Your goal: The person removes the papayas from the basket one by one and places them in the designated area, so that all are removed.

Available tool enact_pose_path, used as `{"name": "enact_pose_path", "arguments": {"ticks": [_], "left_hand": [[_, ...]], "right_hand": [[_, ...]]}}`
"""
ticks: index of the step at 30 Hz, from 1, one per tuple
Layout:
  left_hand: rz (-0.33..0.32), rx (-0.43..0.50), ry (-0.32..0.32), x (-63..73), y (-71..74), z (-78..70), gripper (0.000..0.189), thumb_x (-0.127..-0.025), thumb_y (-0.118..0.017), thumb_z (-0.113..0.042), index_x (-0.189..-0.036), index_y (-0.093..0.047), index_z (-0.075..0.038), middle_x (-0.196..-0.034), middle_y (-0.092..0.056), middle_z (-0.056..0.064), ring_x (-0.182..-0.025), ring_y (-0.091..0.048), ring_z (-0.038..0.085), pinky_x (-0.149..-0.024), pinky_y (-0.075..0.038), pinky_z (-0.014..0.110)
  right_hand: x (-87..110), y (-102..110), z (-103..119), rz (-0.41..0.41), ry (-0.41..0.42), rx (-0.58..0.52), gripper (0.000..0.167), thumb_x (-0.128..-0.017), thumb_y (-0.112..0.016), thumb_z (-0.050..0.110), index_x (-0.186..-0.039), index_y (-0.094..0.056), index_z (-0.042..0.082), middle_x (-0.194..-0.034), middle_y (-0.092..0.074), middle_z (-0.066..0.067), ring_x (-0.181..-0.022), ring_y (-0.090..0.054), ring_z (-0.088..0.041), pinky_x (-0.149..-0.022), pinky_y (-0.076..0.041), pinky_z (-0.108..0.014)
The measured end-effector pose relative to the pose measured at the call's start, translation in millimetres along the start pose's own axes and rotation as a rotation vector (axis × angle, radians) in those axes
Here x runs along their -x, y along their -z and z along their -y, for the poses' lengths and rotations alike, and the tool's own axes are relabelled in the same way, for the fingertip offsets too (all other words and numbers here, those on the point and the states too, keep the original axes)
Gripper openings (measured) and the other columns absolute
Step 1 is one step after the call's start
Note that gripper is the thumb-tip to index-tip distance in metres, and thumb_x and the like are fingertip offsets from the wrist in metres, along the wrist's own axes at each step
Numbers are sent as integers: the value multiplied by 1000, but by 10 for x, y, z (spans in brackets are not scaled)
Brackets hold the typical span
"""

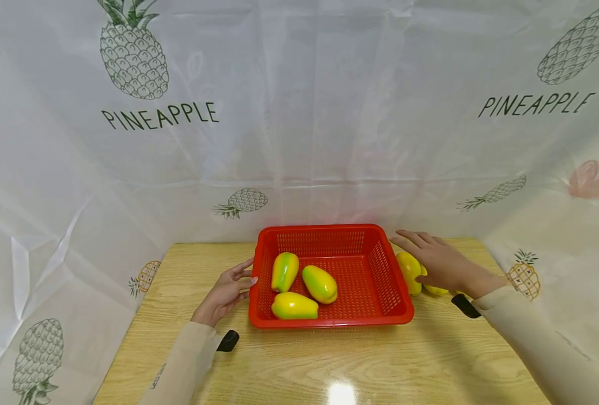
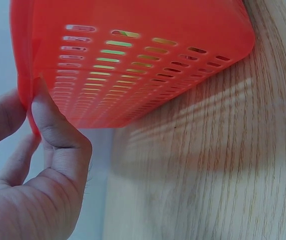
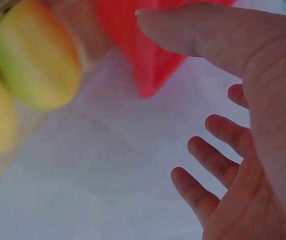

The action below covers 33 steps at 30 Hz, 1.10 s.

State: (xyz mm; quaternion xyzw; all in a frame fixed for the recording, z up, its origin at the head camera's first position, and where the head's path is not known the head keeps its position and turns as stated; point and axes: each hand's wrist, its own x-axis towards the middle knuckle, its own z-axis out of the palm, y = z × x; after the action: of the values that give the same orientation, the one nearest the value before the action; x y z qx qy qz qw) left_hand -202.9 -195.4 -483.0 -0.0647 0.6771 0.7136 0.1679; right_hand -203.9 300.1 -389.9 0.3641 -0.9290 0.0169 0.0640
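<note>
A red plastic basket [image 1: 332, 323] with slotted walls stands on the wooden table. Three glossy yellow-green fruits [image 1: 295, 306], shaped like mangoes, lie in its left half. My left hand [image 1: 228, 292] pinches the basket's left rim; in the left wrist view the thumb [image 2: 57, 120] presses against the outer side of that rim. Beyond the right wall, my right hand [image 1: 438, 259] hovers with fingers spread, holding nothing. Beneath it are more yellow fruits [image 1: 408, 271], partly hidden by the hand. One yellow fruit [image 3: 35, 55] shows an orange blush in the right wrist view.
White sheeting [image 1: 314, 140] printed with pineapples hangs behind the table and along both sides. Behind the basket, the wooden table [image 1: 218, 253] ends close to the sheet. Dark wrist devices [image 1: 228, 341] sit at both cuffs.
</note>
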Motion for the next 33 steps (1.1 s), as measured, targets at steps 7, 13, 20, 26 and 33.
{"name": "enact_pose_path", "arguments": {"ticks": [7, 13, 20, 26, 33], "left_hand": [[-17, -7, 13, -2, 7, 3, 65, -104, -63, 1, -163, -41, -11, -136, -52, 18, -95, -64, 15, -80, -59, 25], [-15, -11, 9, 13, -2, -5, 64, -104, -62, 1, -164, -41, -11, -136, -52, 18, -95, -64, 15, -80, -59, 26], [-16, -1, 9, 14, -12, -3, 64, -104, -62, 1, -163, -41, -10, -136, -52, 19, -94, -64, 15, -80, -59, 26], [-19, -3, 7, 11, -6, 10, 64, -104, -62, 1, -164, -40, -9, -135, -52, 18, -95, -65, 15, -81, -59, 26], [-14, -2, 6, 10, -4, 2, 64, -105, -61, 2, -164, -40, -9, -136, -52, 19, -95, -65, 15, -81, -59, 27]], "right_hand": [[-261, 10, 213, 17, 53, 10, 106, -69, -100, 9, -158, -42, 3, -161, -42, -24, -140, -46, -47, -108, -46, -65], [-450, -18, 348, 73, 49, -3, 98, -76, -95, 6, -160, -43, 6, -164, -40, -22, -145, -42, -48, -112, -43, -65], [-631, -68, 475, 101, 91, -23, 98, -78, -94, 9, -161, -41, 7, -164, -40, -21, -144, -43, -45, -107, -50, -60], [-784, -124, 577, 112, 125, -18, 98, -78, -96, 16, -161, -43, 7, -164, -40, -20, -144, -44, -45, -110, -48, -61], [-918, -205, 673, 145, 137, -33, 99, -79, -96, 18, -161, -42, 8, -166, -39, -18, -145, -44, -43, -114, -42, -63]]}}
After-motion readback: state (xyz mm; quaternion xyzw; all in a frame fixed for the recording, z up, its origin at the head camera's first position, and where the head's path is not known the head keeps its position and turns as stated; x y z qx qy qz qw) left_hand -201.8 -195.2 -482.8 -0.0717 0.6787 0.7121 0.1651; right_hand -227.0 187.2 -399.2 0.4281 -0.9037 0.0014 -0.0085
